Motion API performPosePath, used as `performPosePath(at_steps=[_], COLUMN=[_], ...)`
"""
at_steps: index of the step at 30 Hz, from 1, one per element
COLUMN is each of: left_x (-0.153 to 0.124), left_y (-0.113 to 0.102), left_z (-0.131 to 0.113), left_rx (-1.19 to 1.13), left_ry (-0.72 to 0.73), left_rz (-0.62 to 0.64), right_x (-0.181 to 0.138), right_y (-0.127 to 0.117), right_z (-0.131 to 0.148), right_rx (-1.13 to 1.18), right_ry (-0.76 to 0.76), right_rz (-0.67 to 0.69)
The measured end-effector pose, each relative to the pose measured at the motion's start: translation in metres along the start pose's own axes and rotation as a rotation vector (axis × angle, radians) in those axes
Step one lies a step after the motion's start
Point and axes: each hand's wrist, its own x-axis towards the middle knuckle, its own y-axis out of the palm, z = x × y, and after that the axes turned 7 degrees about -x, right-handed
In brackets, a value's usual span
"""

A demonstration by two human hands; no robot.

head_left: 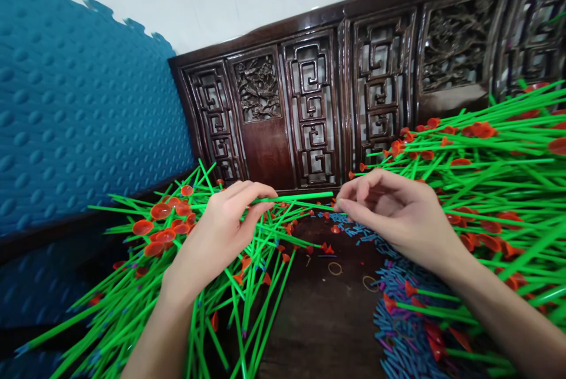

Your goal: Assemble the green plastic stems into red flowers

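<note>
My left hand point(216, 237) is closed around a green plastic stick point(305, 196), which points right, roughly level. Close to the stick's free end, my right hand point(400, 211) has its thumb and forefinger pinched together. Whatever lies between those fingertips is too small to make out. Under and beside my left hand spreads a pile of green sticks point(145, 302), many with orange-red cups point(161, 211) on their ends and some with blue tips. Small blue tube pieces point(407, 332), with a few purple ones among them, lie heaped below my right hand.
A second heap of green sticks with orange-red cups point(490, 190) fills the right side. Rubber bands point(335, 269) lie on the dark wooden surface point(313, 320). Behind stands a carved wooden backrest point(267, 149); a blue studded foam mat point(88, 114) rises at the left.
</note>
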Motion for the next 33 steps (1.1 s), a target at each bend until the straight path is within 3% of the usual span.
performPosePath(at_steps=[11, 26, 30, 33], left_x=[0.0011, 0.0004, -0.0002, 0.0004], left_y=[0.0001, 0.0009, -0.0009, -0.0031], left_z=[-0.0011, 0.0008, -0.0009, -0.0032], left_rx=[-0.004, 0.017, -0.014, -0.061], left_ry=[0.005, 0.072, 0.102, 0.193], left_rz=[-0.001, 0.011, 0.036, 0.046], right_x=[0.0013, 0.0006, 0.0013, 0.0], right_y=[0.0008, 0.0014, -0.0033, -0.0079], right_z=[-0.0006, -0.0015, -0.0022, -0.0068], right_rx=[-0.021, 0.004, 0.126, 0.285], right_ry=[-0.003, 0.003, 0.036, 0.113], right_rz=[-0.105, -0.091, -0.011, 0.16])
